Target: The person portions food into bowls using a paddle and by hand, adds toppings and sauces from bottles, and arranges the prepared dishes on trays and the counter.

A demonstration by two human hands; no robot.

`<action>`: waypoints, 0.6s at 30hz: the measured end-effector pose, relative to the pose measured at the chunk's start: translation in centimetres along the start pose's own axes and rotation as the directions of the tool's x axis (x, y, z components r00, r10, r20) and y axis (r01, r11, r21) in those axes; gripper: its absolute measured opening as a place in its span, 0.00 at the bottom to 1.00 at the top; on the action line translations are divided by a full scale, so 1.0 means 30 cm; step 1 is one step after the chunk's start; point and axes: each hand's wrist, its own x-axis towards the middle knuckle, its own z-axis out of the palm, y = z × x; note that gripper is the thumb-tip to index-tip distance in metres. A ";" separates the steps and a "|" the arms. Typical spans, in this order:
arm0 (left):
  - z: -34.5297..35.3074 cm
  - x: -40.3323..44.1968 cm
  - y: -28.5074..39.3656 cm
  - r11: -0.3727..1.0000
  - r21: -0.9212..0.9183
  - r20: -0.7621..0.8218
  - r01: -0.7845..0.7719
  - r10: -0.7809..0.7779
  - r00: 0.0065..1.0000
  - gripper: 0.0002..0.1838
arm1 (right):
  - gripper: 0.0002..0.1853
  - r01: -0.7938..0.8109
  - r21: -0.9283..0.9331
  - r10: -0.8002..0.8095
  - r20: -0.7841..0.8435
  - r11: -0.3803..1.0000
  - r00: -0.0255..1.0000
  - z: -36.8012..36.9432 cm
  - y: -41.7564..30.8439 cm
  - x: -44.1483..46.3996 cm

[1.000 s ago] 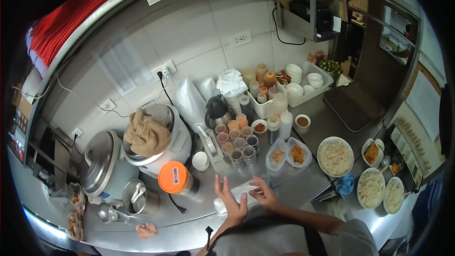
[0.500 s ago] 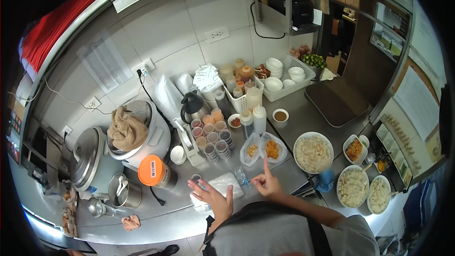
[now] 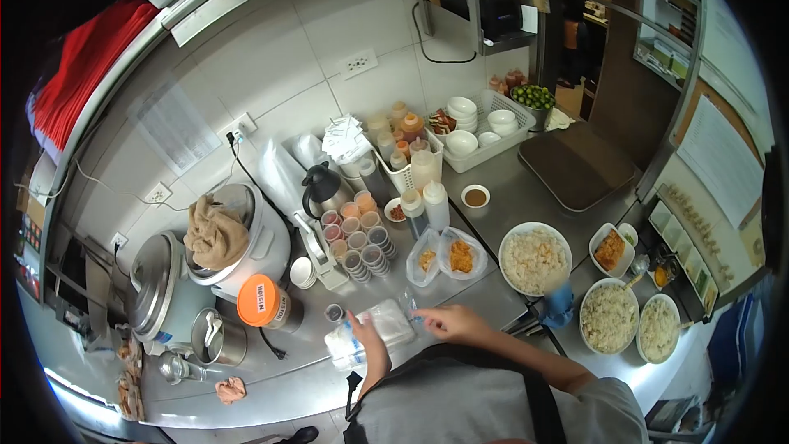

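My left hand (image 3: 373, 351) is over the left part of a flat pack of clear plastic bags (image 3: 388, 325) on the steel counter, fingers stretched out and holding nothing visible. My right hand (image 3: 459, 325) has its fingers curled in, and the fingertips meet the edge of a small clear plastic wrapper with blue print (image 3: 409, 304). Just beyond the left fingertips stands a small lidded cup (image 3: 334, 312). Two opened plastic bags hold food: a smaller portion in the left bag (image 3: 424, 267) and orange-brown pieces in the right bag (image 3: 462, 256).
Stacked sauce cups (image 3: 357, 238), squeeze bottles (image 3: 436, 205) and a thermal jug (image 3: 325, 189) stand behind. To the left are an orange-lidded tub (image 3: 267, 302), a steel pot (image 3: 220, 337) and rice cookers (image 3: 263, 234). Rice bowls (image 3: 534, 260) and a brown tray (image 3: 578, 166) lie right.
My left hand has turned and come down toward the bag pack. My right hand has lowered, its raised index finger folding toward the small wrapper. The camera view has shifted slightly.
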 end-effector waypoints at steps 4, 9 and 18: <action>-0.072 0.035 0.015 0.632 -0.622 0.030 0.461 -0.570 0.821 0.41 | 0.23 0.009 -0.272 0.070 0.278 0.962 0.958 0.058 0.077 0.016; -0.181 0.127 -0.020 0.145 -0.916 0.230 0.375 -0.575 0.785 0.29 | 0.21 0.030 -0.172 0.004 0.197 0.985 0.980 0.086 0.130 -0.010; -0.015 0.004 0.208 0.951 -0.308 0.147 -0.022 0.070 0.987 0.26 | 0.18 0.079 -0.285 -0.101 -0.066 0.955 0.993 0.016 0.104 -0.099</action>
